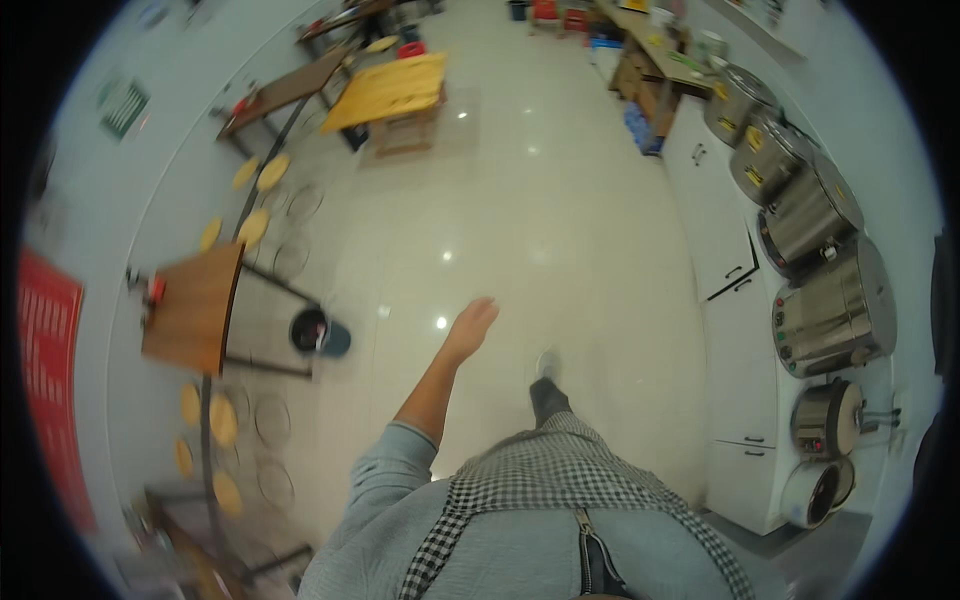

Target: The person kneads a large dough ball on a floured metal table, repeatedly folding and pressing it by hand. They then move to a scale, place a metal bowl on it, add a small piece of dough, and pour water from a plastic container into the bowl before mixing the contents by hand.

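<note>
My left hand [474,326] swings out over the pale tiled floor [570,247], slightly blurred and with nothing in it. Its fingers look loosely extended. My right hand is out of view. Below me are a black-and-white checked apron [555,472] over a grey zip-up top and one shoe [549,365] on the floor ahead. To the left of my hand, a dark bin [337,340] stands beside a brown table [196,309].
Along the right wall, white cabinets [739,360] carry several large steel urns [840,307] and a rice cooker [825,420]. Round stools [223,420] line the left side. Farther ahead stand a yellow wooden table [397,84] and a cluttered workbench [652,45].
</note>
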`<action>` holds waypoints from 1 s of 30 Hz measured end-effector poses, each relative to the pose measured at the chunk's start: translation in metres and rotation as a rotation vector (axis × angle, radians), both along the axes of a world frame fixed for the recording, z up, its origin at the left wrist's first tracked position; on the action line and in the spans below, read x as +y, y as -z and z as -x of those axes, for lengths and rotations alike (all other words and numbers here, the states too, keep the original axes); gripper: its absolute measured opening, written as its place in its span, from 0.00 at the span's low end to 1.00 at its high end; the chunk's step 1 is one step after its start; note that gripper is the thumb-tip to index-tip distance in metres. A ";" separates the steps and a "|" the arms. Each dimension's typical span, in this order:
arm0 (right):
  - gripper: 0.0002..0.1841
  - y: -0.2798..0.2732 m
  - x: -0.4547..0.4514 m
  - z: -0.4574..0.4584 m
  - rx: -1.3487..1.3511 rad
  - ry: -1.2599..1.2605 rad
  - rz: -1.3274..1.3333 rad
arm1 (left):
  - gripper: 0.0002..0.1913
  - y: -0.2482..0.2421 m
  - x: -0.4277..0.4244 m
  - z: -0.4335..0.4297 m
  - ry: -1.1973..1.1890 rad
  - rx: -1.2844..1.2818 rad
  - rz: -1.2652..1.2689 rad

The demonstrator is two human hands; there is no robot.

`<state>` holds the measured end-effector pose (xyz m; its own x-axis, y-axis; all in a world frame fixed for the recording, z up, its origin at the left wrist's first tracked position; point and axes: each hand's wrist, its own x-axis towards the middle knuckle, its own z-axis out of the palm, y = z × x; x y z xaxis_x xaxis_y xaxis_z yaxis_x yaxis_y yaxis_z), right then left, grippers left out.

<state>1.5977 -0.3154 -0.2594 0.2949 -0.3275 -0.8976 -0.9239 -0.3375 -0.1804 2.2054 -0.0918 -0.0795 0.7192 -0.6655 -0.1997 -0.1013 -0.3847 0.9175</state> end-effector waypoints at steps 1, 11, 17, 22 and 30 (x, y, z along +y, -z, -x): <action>0.25 0.006 -0.025 -0.030 0.040 -0.022 -0.003 | 0.31 0.010 -0.020 -0.030 0.035 0.031 0.025; 0.37 -0.047 -0.382 -0.702 -0.599 -0.035 0.456 | 0.25 0.061 0.093 -0.278 -0.522 0.690 -0.795; 0.37 -0.129 -0.547 -1.048 -0.978 0.362 0.334 | 0.21 0.086 0.002 -0.548 -0.876 0.758 -0.624; 0.34 -0.064 -0.547 -1.051 -0.065 -0.199 0.102 | 0.18 0.069 -0.202 -0.819 -1.049 0.765 -0.072; 0.22 0.024 -0.666 -1.163 0.171 -0.116 -0.109 | 0.30 -0.033 -0.775 -1.184 0.401 0.122 0.064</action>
<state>2.7607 -0.9810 -0.2836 0.1653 -0.1986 -0.9660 -0.9004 -0.4300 -0.0657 3.3896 -0.8664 -0.0460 0.3744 -0.9016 -0.2167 -0.1206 -0.2791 0.9527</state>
